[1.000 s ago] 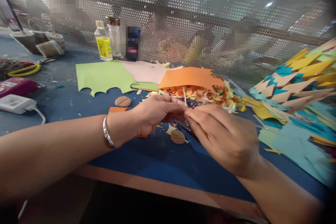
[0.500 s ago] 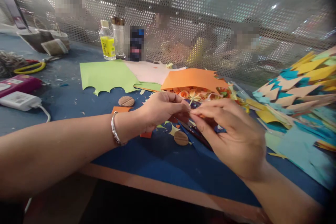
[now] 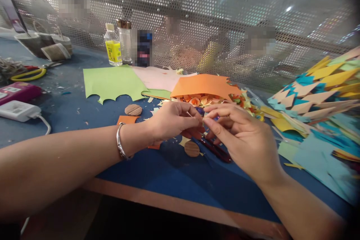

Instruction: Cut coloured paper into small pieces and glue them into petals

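"2 questions first: what is being held, and where?"

"A small pale piece (image 3: 205, 114), mostly hidden between the fingertips. The left hand (image 3: 174, 120) and the right hand (image 3: 243, 135) meet over the counter (image 3: 163, 174), each with thumb and forefinger closed on it, the other fingers loosely curled."

"And around it?"

"From the pinch, the curled paper bits (image 3: 196, 101) and the orange sheet (image 3: 206, 84) lie at 12 o'clock, a brown disc (image 3: 192, 149) at 7 o'clock, and dark red handles (image 3: 213, 147), likely of scissors, at 5 o'clock."

"How would it handle?"

"I take it for paper, though too little shows to be sure. If so, expect hardly any weight, soft bending, easy creasing and some risk of tearing. It shouldn't be slippery, but something so small could escape a slack pinch."

"Best hold?"

"Fingertips only, at its 9 and 3 o'clock edges, pressing lightly; a palm grip would probably crush it."
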